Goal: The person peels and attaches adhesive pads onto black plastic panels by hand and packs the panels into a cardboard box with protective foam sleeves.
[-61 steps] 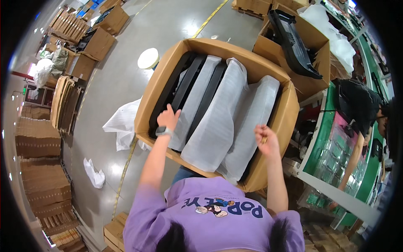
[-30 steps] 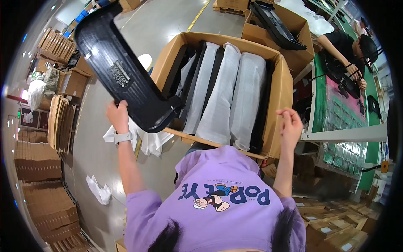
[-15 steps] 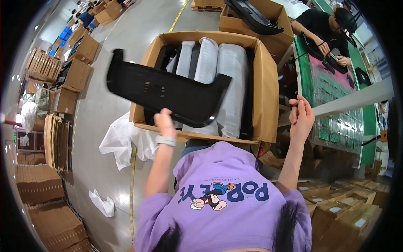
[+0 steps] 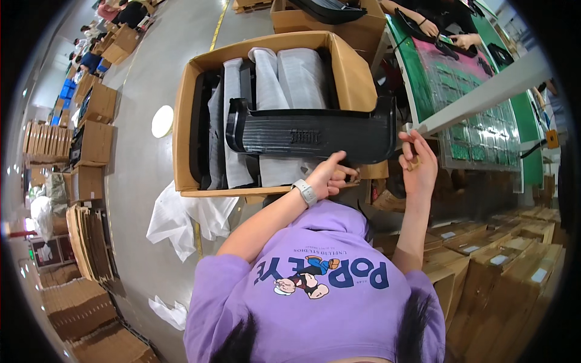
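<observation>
A long black plastic panel (image 4: 266,130) with upturned ends, ribbed along part of its face, is held above an open cardboard box (image 4: 184,115). My left hand (image 4: 330,176) is closed on its near edge, right of the middle, with some fingers hidden beneath. Just off the panel's right end, my right hand (image 4: 419,162) is raised with its fingers bent and apart; I make out nothing held in it. Inside the box, white foam-wrapped parts (image 4: 301,75) stand on edge beside bare black ones.
To the right, a green workbench (image 4: 414,91) carries clear trays (image 4: 466,115), with a co-worker's hands (image 4: 448,33) at its far end. A pale beam (image 4: 484,97) slants near my right hand. White foam sheets (image 4: 181,221) lie on the floor; cartons (image 4: 493,272) stand at lower right.
The panel has swung right and levelled out, carried by my left hand. Its right end now lies close to my right hand, whose fingers have spread. The whole view has shifted.
</observation>
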The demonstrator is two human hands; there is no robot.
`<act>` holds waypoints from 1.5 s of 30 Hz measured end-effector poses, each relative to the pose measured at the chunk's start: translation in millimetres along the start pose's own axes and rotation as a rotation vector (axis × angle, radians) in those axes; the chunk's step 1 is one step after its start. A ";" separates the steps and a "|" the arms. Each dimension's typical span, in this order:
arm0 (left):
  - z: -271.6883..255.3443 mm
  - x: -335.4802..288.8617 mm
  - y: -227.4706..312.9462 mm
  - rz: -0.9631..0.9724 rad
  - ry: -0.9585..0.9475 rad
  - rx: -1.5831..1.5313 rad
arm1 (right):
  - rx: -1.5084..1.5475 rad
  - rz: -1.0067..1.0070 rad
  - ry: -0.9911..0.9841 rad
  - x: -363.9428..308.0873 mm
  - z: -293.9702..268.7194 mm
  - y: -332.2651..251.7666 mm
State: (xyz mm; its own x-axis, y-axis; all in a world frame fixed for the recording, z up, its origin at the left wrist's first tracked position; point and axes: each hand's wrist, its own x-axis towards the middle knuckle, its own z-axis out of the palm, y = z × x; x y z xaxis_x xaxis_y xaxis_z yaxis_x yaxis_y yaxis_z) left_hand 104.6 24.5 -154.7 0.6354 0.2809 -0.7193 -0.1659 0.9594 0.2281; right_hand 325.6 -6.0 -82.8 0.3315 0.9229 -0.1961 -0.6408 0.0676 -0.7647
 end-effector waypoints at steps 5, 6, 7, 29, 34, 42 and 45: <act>26.6 -38.9 -3.3 0.268 0.019 0.471 | 0.059 0.206 -0.258 -2.2 33.8 22.4; 30.7 -47.1 -0.6 0.470 0.067 0.521 | 0.024 0.232 -0.244 -5.6 47.6 28.1; 37.0 -55.8 7.0 0.595 0.116 0.511 | 0.028 0.269 -0.299 -5.1 53.2 35.9; 37.2 -104.9 41.2 1.054 -0.136 0.281 | 0.151 0.275 -0.411 -19.6 121.3 79.3; 35.3 -93.7 42.0 1.116 -0.104 0.270 | 0.246 0.383 -0.393 -13.8 125.0 81.3; 30.1 -99.2 45.3 1.144 -0.052 0.276 | 0.294 0.432 -0.473 -10.2 126.6 88.0; 33.2 -104.9 45.7 1.124 -0.032 0.266 | 0.343 0.433 -0.551 -12.5 126.5 88.4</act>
State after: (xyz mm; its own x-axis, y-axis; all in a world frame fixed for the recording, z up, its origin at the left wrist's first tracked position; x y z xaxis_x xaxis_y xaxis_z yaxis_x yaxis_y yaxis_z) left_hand 55.4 38.0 -47.0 0.2491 0.9684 -0.0062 -0.4887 0.1313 0.8625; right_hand 177.3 36.4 -70.3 -0.3315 0.9429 -0.0322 -0.8426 -0.3112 -0.4394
